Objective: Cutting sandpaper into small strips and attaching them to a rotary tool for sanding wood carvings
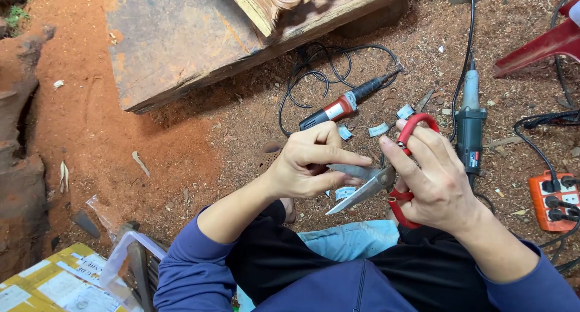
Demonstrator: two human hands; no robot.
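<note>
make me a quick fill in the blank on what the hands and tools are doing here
1. The right hand grips scissors with handles coloured ____.
2. The blades of the scissors stand ____, beside the left hand.
3. The orange power strip lies on the person's ____ side.
4. The ground around the two power tools is strewn with wood ____.

Missing words: red; open; right; chips

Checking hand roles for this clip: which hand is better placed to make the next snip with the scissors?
Right. The right hand already has its fingers through the red handles of the scissors, whose blades stand open. The left hand only pinches something small at the blades.
</note>
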